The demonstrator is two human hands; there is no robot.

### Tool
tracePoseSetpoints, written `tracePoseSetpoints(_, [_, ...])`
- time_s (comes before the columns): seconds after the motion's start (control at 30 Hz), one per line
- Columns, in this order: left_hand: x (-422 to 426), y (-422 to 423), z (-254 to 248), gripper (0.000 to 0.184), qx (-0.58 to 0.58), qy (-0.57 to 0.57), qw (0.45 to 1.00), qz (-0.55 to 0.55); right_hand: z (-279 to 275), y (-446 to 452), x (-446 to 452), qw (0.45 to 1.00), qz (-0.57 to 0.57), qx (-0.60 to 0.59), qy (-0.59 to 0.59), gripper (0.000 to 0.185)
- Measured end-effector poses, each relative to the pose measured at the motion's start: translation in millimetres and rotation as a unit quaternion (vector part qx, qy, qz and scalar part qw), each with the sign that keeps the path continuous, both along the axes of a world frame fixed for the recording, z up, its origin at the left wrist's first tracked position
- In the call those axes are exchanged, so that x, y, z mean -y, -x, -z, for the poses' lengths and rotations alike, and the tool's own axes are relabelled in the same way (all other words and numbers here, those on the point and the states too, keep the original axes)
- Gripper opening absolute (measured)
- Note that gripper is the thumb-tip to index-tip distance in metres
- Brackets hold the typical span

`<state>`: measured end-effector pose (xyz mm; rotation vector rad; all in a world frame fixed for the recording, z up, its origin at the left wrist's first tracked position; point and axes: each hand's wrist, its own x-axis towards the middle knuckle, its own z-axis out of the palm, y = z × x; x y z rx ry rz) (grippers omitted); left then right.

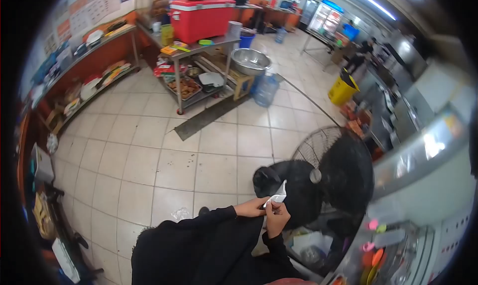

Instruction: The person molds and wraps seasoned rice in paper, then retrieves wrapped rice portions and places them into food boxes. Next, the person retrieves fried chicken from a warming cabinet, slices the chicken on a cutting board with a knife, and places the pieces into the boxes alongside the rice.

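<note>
Left grip (250, 208) and right grip (278, 219) pinch a white slip (277, 197) at the lower centre of the frame.
Pale square tiles (129, 155) cover the floor; at upper centre, a metal surface (219, 44) carries a boxy red cooler (200, 21), and a round, shiny bowl (251, 61) sits right of it. The slip is thin and creased, paper or plastic unclear, near a fan (315, 176) with a round wire cage.

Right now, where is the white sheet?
In the head view, right of centre: the white sheet, in the left hand and right hand, left of the fan hub.
</note>
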<state>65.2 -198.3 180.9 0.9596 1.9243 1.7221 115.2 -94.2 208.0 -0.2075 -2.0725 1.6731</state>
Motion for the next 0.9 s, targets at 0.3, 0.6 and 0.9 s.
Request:
tracePoseSetpoints(0.3, [83.5, 127.0, -23.1, 0.026, 0.001, 0.063, 0.974, -0.218, -34.8, 165.8, 6.6, 0.889, -0.254, -0.050, -0.379, 0.067])
tracePoseSetpoints(0.6, [87.9, 277.6, -15.2, 0.026, -0.109, 0.199, 0.961, -0.157, 3.9, 337.4, 7.0, 0.860, -0.348, -0.076, -0.366, 0.035])
tracePoseSetpoints(0.9, [84.0, 454.6, -10.4, 0.024, -0.338, 0.236, 0.897, -0.160, 30.4, 518.4, -16.4, 0.861, -0.359, -0.076, -0.351, 0.023])
